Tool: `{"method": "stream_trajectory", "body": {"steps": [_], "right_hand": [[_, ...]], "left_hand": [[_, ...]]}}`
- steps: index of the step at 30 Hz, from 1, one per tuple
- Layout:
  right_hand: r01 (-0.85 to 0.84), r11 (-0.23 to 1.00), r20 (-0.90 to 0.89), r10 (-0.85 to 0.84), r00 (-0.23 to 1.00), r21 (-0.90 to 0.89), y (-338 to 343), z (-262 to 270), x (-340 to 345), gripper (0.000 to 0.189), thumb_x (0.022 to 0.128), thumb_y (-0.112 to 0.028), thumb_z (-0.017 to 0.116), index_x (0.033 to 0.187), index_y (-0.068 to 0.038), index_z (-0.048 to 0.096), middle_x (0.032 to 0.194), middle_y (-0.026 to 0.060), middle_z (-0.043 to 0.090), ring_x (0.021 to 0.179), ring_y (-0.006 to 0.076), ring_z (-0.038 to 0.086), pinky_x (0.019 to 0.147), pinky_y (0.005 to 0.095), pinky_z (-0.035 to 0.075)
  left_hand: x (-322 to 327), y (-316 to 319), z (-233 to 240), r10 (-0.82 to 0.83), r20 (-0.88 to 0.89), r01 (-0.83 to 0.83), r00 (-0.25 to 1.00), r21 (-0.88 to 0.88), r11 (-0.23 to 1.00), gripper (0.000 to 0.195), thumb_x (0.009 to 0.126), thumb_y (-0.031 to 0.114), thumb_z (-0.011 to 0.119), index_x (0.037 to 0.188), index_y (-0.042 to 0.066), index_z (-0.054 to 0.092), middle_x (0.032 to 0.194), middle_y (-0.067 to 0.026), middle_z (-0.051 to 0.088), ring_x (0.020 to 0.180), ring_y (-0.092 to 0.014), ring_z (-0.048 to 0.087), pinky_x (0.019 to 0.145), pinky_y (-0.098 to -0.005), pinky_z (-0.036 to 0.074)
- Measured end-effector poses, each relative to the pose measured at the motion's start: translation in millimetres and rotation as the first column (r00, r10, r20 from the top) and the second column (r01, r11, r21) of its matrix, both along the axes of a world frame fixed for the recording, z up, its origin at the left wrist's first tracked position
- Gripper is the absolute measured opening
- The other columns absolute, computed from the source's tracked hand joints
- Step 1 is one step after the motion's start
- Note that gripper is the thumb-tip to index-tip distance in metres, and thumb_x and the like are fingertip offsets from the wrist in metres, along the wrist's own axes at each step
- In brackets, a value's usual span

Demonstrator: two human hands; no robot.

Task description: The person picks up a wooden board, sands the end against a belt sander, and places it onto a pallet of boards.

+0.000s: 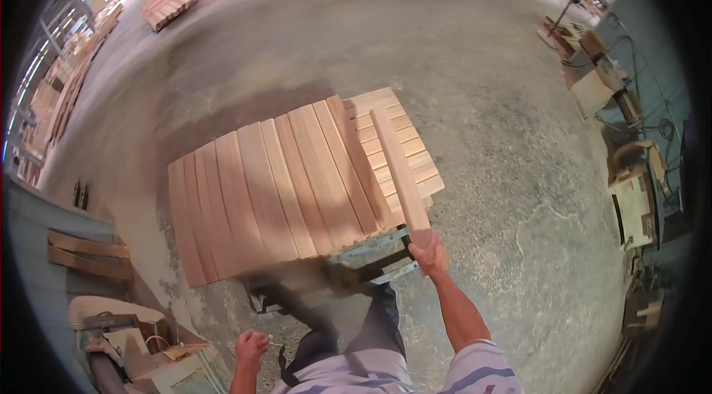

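My right hand [429, 254] grips the near end of a long, narrow wooden board [399, 171]. The board points away from me, above a lower layer of pale boards [425, 163] at the right of the stack. Left of it, a higher layer of wooden planks [267, 188] lies side by side. The whole stack rests on a blue metal-framed cart [372, 249], partly hidden beneath the wood. Low at my left side, my left hand [251, 345] is curled with no object visible inside it, apart from the planks.
A cluttered bench [183, 363] stands at lower left, near two wooden pieces [89, 255] by a grey panel. Along the right wall are a work table [634, 210] and hanging cables [664, 127]. Farther off, a pallet of stacked lumber [172, 4] sits on the concrete floor [473, 60].
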State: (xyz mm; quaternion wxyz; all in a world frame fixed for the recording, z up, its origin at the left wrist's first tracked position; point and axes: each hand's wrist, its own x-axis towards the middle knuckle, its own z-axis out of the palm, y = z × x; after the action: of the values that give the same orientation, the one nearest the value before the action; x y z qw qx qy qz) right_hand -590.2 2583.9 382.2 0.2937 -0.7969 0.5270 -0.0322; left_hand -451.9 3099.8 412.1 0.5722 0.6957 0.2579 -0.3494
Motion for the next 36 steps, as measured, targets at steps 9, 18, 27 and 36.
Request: {"method": "stream_trajectory", "body": {"steps": [9, 18, 27, 36], "right_hand": [[-0.14, 0.99, 0.036, 0.139, 0.99, 0.021, -120.7, -101.9, 120.2, 0.065, 0.067, -0.036, 0.07, 0.116, -0.001, 0.044, 0.107, 0.0236, 0.058, 0.1, 0.0392, 0.057, 0.085, 0.0462, 0.047], [-0.273, 0.962, 0.161, 0.265, 0.951, 0.028, -120.4, -162.1, 137.1, 0.072, 0.067, -0.036, 0.073, 0.121, -0.001, 0.04, 0.108, 0.0245, 0.055, 0.099, 0.0412, 0.055, 0.082, 0.0481, 0.046], [-0.358, 0.93, 0.187, 0.34, 0.922, 0.078, -135.5, -183.8, 144.3, 0.068, 0.067, -0.031, 0.072, 0.12, -0.001, 0.041, 0.109, 0.0243, 0.054, 0.104, 0.0403, 0.052, 0.086, 0.0464, 0.045], [-0.575, 0.818, 0.063, 0.572, 0.818, 0.032, -154.4, -194.9, 145.8, 0.078, 0.07, -0.03, 0.069, 0.132, 0.001, 0.034, 0.128, 0.0243, 0.042, 0.117, 0.041, 0.042, 0.098, 0.0468, 0.038]], "left_hand": [[-101.6, -64.0, 6.8, -0.075, -0.25, 0.132, 0.965, 0.22, 0.966, 0.046, 0.09, 0.022, 0.059, 0.126, -0.003, 0.045, 0.11, -0.0146, 0.06, 0.092, -0.023, 0.063, 0.075, -0.0324, 0.052], [-111.6, -148.9, 26.0, -0.085, -0.217, 0.148, 0.972, 0.289, 0.946, 0.046, 0.088, 0.022, 0.063, 0.124, -0.003, 0.049, 0.106, -0.0152, 0.062, 0.091, -0.023, 0.063, 0.076, -0.0337, 0.053], [-110.6, -177.8, 29.5, 0.122, -0.176, -0.067, 0.977, 0.291, 0.954, 0.044, 0.084, 0.017, 0.064, 0.117, -0.006, 0.046, 0.096, -0.0131, 0.063, 0.085, -0.023, 0.065, 0.074, -0.0332, 0.053], [-127.2, -187.8, 35.9, 0.166, -0.137, -0.131, 0.977, 0.232, 0.964, 0.041, 0.085, 0.017, 0.064, 0.116, -0.006, 0.048, 0.101, -0.0155, 0.063, 0.087, -0.023, 0.065, 0.077, -0.0337, 0.053]]}}
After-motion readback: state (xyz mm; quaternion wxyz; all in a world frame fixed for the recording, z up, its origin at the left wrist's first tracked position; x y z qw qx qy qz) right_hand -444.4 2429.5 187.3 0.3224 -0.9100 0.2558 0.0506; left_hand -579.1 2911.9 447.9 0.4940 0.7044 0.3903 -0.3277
